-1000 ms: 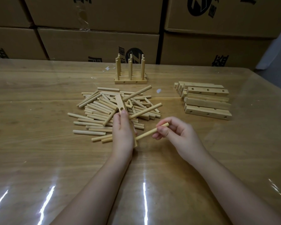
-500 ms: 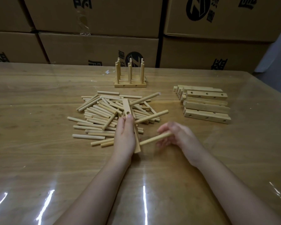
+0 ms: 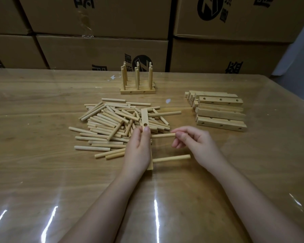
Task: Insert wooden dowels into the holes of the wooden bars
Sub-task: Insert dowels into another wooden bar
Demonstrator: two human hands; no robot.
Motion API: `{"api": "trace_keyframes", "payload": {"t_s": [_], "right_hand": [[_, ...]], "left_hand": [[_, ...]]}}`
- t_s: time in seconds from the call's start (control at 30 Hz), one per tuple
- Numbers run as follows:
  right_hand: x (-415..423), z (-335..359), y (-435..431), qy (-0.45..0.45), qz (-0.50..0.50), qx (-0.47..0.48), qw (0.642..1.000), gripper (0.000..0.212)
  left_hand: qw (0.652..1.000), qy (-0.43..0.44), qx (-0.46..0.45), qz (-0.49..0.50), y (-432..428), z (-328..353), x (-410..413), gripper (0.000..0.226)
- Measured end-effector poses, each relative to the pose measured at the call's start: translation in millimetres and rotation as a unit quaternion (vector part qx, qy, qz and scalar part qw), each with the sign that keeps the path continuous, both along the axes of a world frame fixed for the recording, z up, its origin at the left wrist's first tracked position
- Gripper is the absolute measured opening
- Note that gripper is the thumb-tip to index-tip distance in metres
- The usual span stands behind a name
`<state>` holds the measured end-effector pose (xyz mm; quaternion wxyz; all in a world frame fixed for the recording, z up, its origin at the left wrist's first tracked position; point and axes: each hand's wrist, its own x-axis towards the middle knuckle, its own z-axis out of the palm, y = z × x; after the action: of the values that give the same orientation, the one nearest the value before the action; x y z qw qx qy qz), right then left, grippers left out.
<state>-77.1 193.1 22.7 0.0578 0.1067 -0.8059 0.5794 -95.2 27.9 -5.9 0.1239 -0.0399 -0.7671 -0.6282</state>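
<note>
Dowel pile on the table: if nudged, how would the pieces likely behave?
The dowel pile is loose round sticks crossing each other on the glossy table, so they would probably roll and scatter. They look stiff and light, likely easy to push.

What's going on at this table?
A person is fitting dowels into a wooden bar. The left hand grips the bar above the pile of loose dowels; the right hand pinches a dowel with its tip at the bar's side. A second dowel sticks out near its near end; a hole toward the far end is open. On the right sit stacked spare bars, at the back a finished piece.
</note>
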Motion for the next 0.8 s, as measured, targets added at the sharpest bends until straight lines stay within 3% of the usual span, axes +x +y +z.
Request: {"api": "trace_keyframes", "payload": {"t_s": [0.4,0.6,0.7,0.8], "right_hand": [[0,-2,-2,-0.026,-0.003,-0.046,0.999,0.02],[-2,-2,-1,-0.056,0.019,-0.078,0.995,0.022],[-7,0,7,-0.083,-0.043,-0.139,0.986,0.053],[-11,-3,14,-0.048,-0.114,-0.166,0.978,0.042]], "left_hand": [[0.999,0.003,-0.043,-0.006,0,1,2,0.029],[0.999,-0.023,0.015,-0.02,-2,3,-1,0.035],[0.998,-0.04,0.035,-0.046,-4,1,0,0.033],[0.996,-0.041,0.038,-0.063,-4,2,2,0.029]]}}
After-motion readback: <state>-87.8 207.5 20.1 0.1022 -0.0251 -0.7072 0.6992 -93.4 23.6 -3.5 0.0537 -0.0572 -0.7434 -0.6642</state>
